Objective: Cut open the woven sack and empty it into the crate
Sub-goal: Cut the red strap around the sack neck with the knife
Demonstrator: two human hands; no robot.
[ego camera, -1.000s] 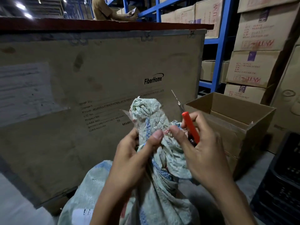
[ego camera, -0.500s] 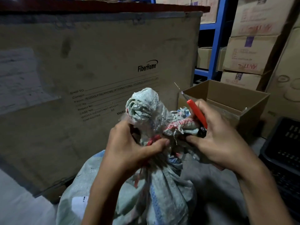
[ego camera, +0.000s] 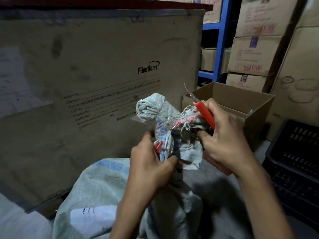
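A pale green woven sack (ego camera: 96,187) stands in front of me, its bunched neck (ego camera: 155,111) sticking up between my hands. My left hand (ego camera: 148,166) grips the neck just below the knot, thumb pressed into the fabric. My right hand (ego camera: 224,144) holds red-handled scissors (ego camera: 205,114), blades pointing up and away, while its fingers pinch the frayed, red-printed flap of the neck. A black plastic crate (ego camera: 293,161) sits low at the right edge.
A large FiberHome crate wall (ego camera: 103,66) fills the view behind the sack. An open cardboard box (ego camera: 241,104) stands just beyond my right hand. Stacked cartons (ego camera: 255,56) and a blue rack post (ego camera: 222,40) rise at the back right. Grey floor lies beneath.
My left hand slid lower on the sack's neck. My right hand, still with the scissors, moved in and took hold of the frayed flap. The view dropped downward.
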